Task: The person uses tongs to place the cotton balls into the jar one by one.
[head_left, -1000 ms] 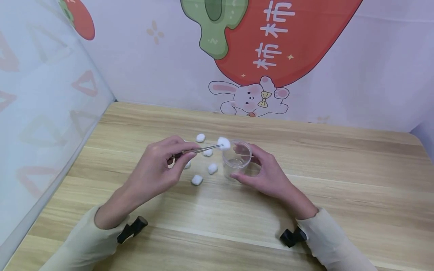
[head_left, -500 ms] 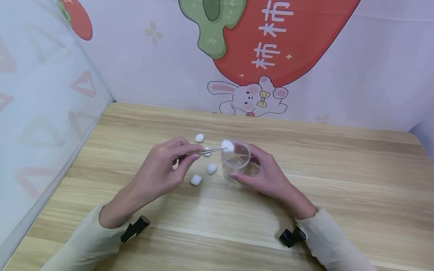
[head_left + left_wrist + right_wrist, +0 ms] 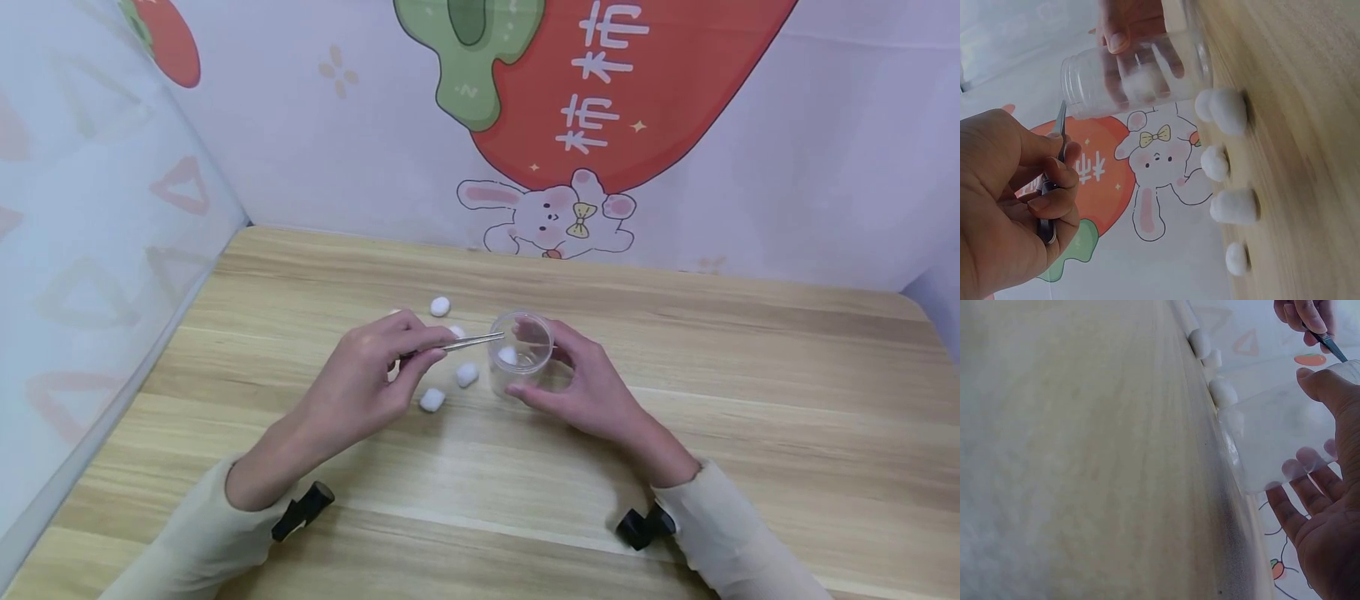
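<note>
Clamping tweezers point(image 3: 471, 342) in fingers of left hand point(image 3: 375, 365), at mouth of clear cup point(image 3: 501, 377). Gripping cup, containing one cotton ball point(image 3: 507, 356), with fingers of right hand point(image 3: 588, 375). Alongside on wooden table point(image 3: 480, 492): loose cotton balls point(image 3: 467, 374).

One left hand point(image 3: 375, 367) held one pair of tweezers point(image 3: 476, 341), and one right hand point(image 3: 588, 379) held one clear cup point(image 3: 498, 381) with one white ball point(image 3: 507, 356) inside. At least five loose white balls point(image 3: 467, 375) lay on one table point(image 3: 750, 375) near the left hand. Two sleeves point(image 3: 198, 521) and two black devices point(image 3: 303, 510) showed, one of each behind each hand.
</note>
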A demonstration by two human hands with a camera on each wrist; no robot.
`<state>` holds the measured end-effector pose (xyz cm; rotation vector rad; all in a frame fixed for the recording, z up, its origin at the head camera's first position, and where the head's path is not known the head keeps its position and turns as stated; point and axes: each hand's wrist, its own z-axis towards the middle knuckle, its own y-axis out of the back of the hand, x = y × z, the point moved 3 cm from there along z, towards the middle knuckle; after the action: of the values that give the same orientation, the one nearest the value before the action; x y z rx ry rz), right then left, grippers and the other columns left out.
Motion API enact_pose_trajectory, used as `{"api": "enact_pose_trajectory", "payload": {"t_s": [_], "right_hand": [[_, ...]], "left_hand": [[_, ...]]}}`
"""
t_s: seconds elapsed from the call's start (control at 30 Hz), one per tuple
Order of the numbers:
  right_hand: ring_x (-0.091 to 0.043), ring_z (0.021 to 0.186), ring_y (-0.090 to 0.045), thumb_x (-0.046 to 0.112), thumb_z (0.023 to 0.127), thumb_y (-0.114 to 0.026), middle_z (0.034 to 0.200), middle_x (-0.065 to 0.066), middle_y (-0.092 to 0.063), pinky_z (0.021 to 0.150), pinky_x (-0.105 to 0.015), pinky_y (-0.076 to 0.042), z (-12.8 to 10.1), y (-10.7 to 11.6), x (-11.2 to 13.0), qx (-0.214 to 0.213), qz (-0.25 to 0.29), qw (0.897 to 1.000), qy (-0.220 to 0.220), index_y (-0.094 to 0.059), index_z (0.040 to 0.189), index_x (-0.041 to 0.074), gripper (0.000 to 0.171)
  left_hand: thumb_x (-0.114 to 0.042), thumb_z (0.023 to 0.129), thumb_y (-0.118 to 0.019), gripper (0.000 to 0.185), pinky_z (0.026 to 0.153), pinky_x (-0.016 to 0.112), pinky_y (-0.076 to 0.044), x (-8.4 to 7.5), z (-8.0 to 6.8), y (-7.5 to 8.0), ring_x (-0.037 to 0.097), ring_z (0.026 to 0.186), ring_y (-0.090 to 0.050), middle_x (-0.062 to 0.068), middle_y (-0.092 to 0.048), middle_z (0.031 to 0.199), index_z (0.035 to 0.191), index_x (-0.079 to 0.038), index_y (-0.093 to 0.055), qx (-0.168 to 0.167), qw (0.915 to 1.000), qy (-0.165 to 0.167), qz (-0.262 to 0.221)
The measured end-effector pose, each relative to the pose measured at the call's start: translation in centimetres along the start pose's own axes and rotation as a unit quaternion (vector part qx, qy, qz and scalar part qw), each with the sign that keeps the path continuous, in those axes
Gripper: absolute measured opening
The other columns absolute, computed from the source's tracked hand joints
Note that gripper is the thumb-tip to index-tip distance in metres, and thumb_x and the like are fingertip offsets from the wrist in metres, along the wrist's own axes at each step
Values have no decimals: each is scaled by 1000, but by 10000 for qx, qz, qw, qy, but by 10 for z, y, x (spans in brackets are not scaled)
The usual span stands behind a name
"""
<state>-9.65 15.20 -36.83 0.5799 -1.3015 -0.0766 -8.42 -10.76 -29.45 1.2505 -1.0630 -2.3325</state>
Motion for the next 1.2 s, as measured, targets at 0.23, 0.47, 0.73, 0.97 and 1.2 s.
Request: {"api": "enact_pose_trajectory", "payload": {"t_s": [0.23, 0.47, 0.73, 0.97, 1.2], "right_hand": [[-23, 132, -66, 17, 81, -94, 139, -9, -70, 109, -48, -57, 1, -1, 1, 7, 11, 10000, 21, -59, 146, 14, 74], [-23, 132, -65, 17, 81, -94, 140, -9, -70, 109, -49, -56, 0, -3, 1, 32, 22, 10000, -66, -59, 146, 15, 74], [-23, 133, -65, 16, 80, -94, 140, -8, -69, 109, -49, -56, -1, -2, 2, 3, -2, 9999, -101, -59, 146, 17, 76], [-23, 133, -65, 15, 80, -94, 140, -9, -69, 108, -49, -57, 0, -2, 1, 2, 7, 10000, -53, -58, 147, 13, 76], [-23, 133, -64, 15, 80, -94, 140, -9, -69, 109, -48, -56, 1, -2, 1, -27, -8, 10000, -31, -58, 147, 12, 76]], "left_hand": [[-4, 98, -74, 24, 60, 20, -43, 2, -3, 0, 5, 72, -50, -3, -66, 87, 120, -11, -79, 45, 10000, 77, 0], [-8, 98, -75, 25, 58, 21, -44, 7, -9, 2, 5, 72, -50, -5, -66, 91, 123, -12, -77, 26, 9998, 182, 102], [-7, 98, -75, 24, 59, 21, -44, 19, -24, 9, 4, 69, -48, -7, -67, 94, 122, -12, -77, -50, 9990, 399, 197], [-6, 98, -75, 25, 58, 19, -42, 37, -44, 18, 3, 68, -48, -8, -69, 92, 121, -16, -78, -153, 9965, 705, 428], [-1, 95, -76, 25, 59, 17, -42, 49, -63, 27, 2, 69, -48, -7, -69, 90, 118, -11, -78, -226, 9941, 779, 722]]}}
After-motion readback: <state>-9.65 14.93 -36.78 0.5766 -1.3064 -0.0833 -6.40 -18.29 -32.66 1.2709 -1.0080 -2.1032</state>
